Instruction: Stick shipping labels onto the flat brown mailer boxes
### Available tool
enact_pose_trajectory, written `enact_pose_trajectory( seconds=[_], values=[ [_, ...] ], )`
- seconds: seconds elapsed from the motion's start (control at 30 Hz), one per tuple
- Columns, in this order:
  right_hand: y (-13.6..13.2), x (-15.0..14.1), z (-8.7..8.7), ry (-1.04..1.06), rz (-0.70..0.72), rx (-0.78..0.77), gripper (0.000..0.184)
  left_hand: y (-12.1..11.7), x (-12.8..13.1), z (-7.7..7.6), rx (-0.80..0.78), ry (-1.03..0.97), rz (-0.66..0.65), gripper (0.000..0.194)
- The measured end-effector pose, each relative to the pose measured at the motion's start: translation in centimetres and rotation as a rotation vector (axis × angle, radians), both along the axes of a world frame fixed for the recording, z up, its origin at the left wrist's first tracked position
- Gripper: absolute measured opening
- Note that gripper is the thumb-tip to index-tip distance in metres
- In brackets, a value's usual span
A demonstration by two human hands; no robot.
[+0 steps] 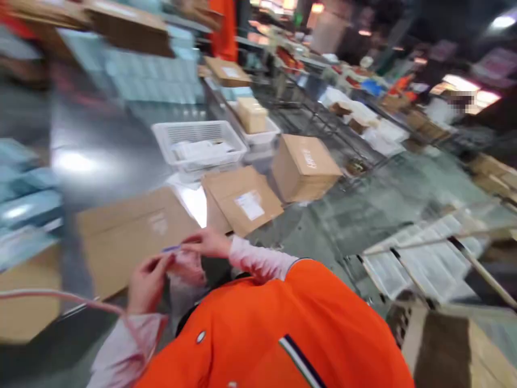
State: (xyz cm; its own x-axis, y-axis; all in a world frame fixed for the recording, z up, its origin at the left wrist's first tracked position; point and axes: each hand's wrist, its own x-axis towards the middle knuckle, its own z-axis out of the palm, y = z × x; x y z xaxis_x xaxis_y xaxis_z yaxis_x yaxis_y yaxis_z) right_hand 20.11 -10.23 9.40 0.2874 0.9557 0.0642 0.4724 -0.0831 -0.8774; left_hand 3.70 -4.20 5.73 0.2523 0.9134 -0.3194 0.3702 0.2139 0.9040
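Note:
My left hand point(147, 283) and my right hand point(205, 242) are close together in front of my orange jacket point(274, 328), their fingers pinching a thin blue strip point(172, 248) between them. Below the strip hangs a pale, translucent plastic bag point(186, 275), though blur hides how it joins the strip. Pale pink sleeves point(258, 260) cover both forearms. A flattened cardboard sheet point(133, 240) lies just beyond my hands.
A metal table point(97, 145) holds a white plastic crate point(197, 145), cardboard boxes point(302, 167) and stacks of pale blue packages point(28, 205). Wire racks point(323, 118) stand beyond. A person in orange point(222, 27) stands far ahead. A cardboard box point(448, 345) sits at lower right.

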Motion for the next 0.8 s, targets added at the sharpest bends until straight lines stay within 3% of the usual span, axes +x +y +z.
enact_pose_trajectory(
  seconds=[0.1,0.27,0.33,0.43,0.53,0.67,0.73,0.8],
  values=[
    [2.5,-1.1,-2.8,-0.008,0.239,-0.069,0.013,-0.4,-1.6,-1.6,0.007,-0.101,0.196,0.025],
    [6.4,-3.0,-6.2,-0.100,0.377,-0.055,0.014,-0.5,-2.7,-4.6,0.016,-0.211,0.457,0.031],
    [8.6,-3.6,-6.9,-0.139,0.415,-0.065,0.013,0.1,-3.0,-5.4,-0.087,-0.321,0.437,0.034],
    [13.4,-4.3,-7.7,-0.233,0.438,-0.075,0.015,1.7,-3.9,-6.8,-0.289,-0.400,0.337,0.056],
    [18.8,-4.8,-8.7,-0.368,0.366,-0.136,0.020,2.6,-5.0,-8.5,-0.407,-0.411,0.304,0.060],
    [23.3,-5.2,-11.2,-0.504,0.214,-0.294,0.028,0.4,-6.0,-10.1,-0.516,-0.435,0.300,0.065],
    [24.0,-5.6,-12.5,-0.588,0.158,-0.293,0.052,-1.5,-6.4,-10.1,-0.525,-0.373,0.311,0.055],
    [23.9,-6.0,-13.5,-0.723,0.247,-0.220,0.073,-2.9,-7.0,-9.7,-0.534,-0.302,0.327,0.043]
  ],
)
